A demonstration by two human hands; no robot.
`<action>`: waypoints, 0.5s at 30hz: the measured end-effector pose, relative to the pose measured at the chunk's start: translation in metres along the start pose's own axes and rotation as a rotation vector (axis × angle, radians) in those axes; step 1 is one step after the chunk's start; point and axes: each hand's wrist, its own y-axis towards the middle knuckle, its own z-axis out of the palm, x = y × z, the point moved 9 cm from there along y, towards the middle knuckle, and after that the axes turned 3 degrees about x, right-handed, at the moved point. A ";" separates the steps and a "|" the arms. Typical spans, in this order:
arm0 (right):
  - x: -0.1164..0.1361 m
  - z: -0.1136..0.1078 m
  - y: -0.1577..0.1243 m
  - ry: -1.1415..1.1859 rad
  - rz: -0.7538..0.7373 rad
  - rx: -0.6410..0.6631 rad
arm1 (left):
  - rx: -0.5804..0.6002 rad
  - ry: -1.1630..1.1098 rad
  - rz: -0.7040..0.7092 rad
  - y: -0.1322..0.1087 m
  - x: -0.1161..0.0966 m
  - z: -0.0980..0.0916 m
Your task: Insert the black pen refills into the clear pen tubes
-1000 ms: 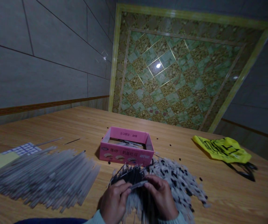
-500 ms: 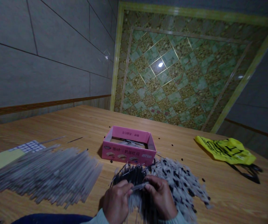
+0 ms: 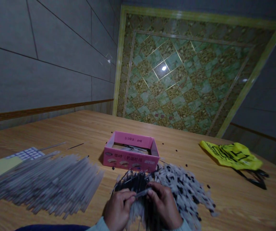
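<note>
Pinched between my left hand point(image 3: 120, 207) and my right hand point(image 3: 163, 202) is a short, thin translucent tube point(image 3: 141, 193), each hand closed on one end. Its exact kind is too blurred to tell. Under and just beyond my hands lies a heap of thin dark sticks point(image 3: 132, 182), partly hidden by them. Right of it spreads a pile of small whitish pieces with black bits point(image 3: 182, 184). Behind the heap stands a pink open box point(image 3: 131, 160) with some pale strips inside.
A wide bundle of long translucent tubes point(image 3: 48, 181) lies on the left of the wooden table point(image 3: 80, 125). Beyond it are a pale yellow sheet point(image 3: 0, 168) and a blue-checked piece point(image 3: 28, 153). A yellow bag with black lettering point(image 3: 231, 155) rests at the right.
The view has shifted slightly. My hands stay over the dark heap and keep their pinch on the tube, with only a small shift in my left fingers.
</note>
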 end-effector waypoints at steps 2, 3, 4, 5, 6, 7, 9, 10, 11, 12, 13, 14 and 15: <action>0.007 -0.002 -0.001 -0.104 -0.052 0.027 | -0.003 -0.004 0.024 0.000 0.000 0.000; 0.011 -0.002 -0.001 -0.161 -0.083 0.036 | -0.005 -0.003 0.039 0.000 -0.001 -0.001; 0.015 -0.002 -0.002 -0.216 -0.115 0.042 | -0.005 -0.002 0.053 0.000 -0.001 -0.001; 0.018 -0.003 -0.003 -0.265 -0.144 0.042 | -0.008 0.000 0.064 0.000 -0.001 -0.001; 0.021 -0.003 -0.003 -0.304 -0.169 0.040 | -0.012 0.001 0.072 0.000 -0.001 -0.002; 0.023 -0.003 -0.004 -0.331 -0.192 0.033 | -0.016 0.000 0.078 0.000 -0.001 -0.002; 0.024 -0.002 -0.005 -0.360 -0.229 0.016 | -0.025 -0.001 0.086 0.000 -0.001 -0.002; 0.024 -0.002 -0.005 -0.369 -0.245 0.008 | -0.033 0.001 0.088 0.000 -0.001 -0.003; 0.024 -0.002 -0.005 -0.378 -0.259 0.003 | -0.040 0.006 0.087 0.000 0.000 -0.003; 0.024 -0.001 -0.005 -0.388 -0.268 -0.001 | -0.046 0.014 0.084 0.000 0.000 -0.003; 0.023 -0.001 -0.006 -0.399 -0.275 -0.002 | -0.050 0.023 0.082 0.000 0.000 -0.004; 0.022 0.000 -0.006 -0.409 -0.281 0.000 | -0.050 0.034 0.081 0.000 0.000 -0.004; 0.022 0.001 -0.006 -0.418 -0.286 0.002 | -0.048 0.045 0.082 0.000 -0.001 -0.004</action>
